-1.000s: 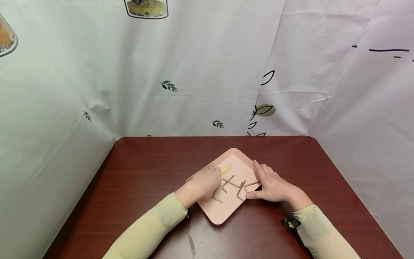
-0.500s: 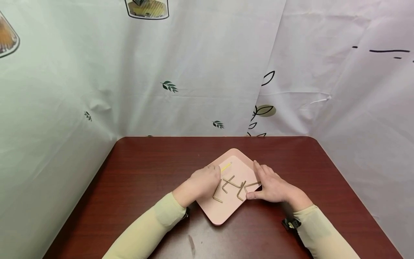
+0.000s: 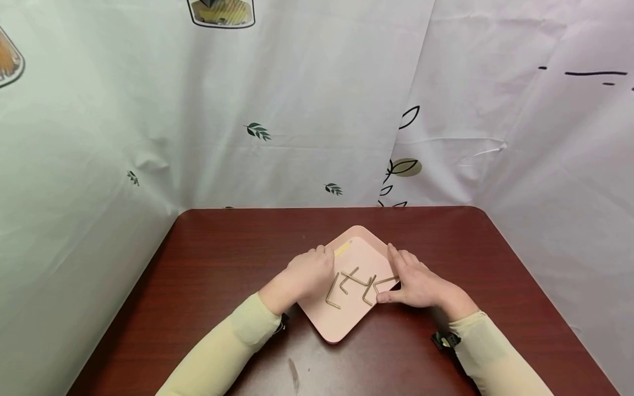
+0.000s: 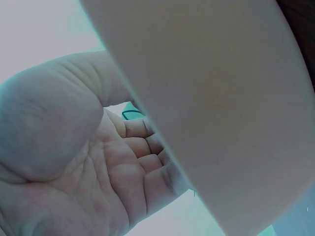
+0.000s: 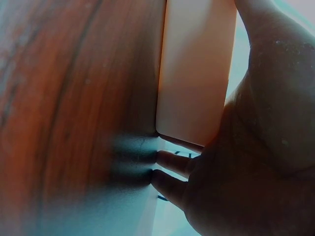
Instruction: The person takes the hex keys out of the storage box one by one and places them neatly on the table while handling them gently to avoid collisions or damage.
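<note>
A pink tray (image 3: pixel 337 323) lies turned cornerwise on the table. In it are several brass-coloured L-shaped hex keys (image 3: pixel 332 292), some crossing each other. My left hand (image 3: pixel 312 270) reaches over the tray's left rim, and a yellow pencil (image 3: pixel 343 248) sticks out from its curled fingers toward the far corner. The fingertips' hold is hidden in the head view; in the left wrist view the tray wall (image 4: pixel 206 118) covers the ends of thumb and fingers. My right hand (image 3: pixel 421 283) spreads around the tray's right corner, fingers along one side, thumb at the other. It touches the tray wall (image 5: pixel 197 73).
The dark red wooden table (image 3: pixel 238 242) extends around the tray on all sides. A small dark smudge (image 3: pixel 294 374) marks its near part. White printed sheeting (image 3: pixel 307 99) hangs behind the table and along both sides.
My left hand has shifted a little left and away from me, and the pencil has moved the same way. The right hand, tray and hex keys have stayed put.
</note>
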### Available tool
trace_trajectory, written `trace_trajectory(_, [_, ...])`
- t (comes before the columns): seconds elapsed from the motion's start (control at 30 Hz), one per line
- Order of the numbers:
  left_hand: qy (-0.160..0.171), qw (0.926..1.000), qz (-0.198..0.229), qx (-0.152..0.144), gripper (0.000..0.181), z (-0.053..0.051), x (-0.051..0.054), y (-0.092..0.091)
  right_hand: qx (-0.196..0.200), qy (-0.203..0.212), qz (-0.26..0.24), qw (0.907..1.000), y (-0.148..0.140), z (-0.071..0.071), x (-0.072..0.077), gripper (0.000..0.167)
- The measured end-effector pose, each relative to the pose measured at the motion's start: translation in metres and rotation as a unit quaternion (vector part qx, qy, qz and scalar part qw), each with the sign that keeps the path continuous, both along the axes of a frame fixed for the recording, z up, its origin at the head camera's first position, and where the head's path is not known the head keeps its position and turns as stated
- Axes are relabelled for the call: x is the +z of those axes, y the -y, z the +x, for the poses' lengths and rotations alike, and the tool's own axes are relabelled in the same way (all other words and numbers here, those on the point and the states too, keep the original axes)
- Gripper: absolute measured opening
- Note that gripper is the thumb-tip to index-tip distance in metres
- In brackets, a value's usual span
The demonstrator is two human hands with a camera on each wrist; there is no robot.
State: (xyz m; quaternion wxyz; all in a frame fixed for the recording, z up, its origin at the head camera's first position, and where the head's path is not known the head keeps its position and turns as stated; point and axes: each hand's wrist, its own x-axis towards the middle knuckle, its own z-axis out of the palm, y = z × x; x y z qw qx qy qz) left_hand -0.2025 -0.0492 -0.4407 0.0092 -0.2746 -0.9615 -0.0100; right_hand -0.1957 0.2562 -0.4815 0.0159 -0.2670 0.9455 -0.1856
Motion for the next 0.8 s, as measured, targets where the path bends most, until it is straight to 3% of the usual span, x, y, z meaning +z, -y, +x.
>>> trace_trajectory(0.27, [-0.041, 0.999, 0.007, -0.016, 0.008, -0.004, 0.001, 0.012, 0.003, -0.004, -0.002, 1.0, 0.001, -0.001, 0.002, 0.135])
trace_trajectory(0.8, [0.011, 0.9982, 0.039, 0.044, 0.013, -0.005, 0.007, 0.032, 0.0, 0.004, -0.005, 1.0, 0.0, 0.001, 0.002, 0.135])
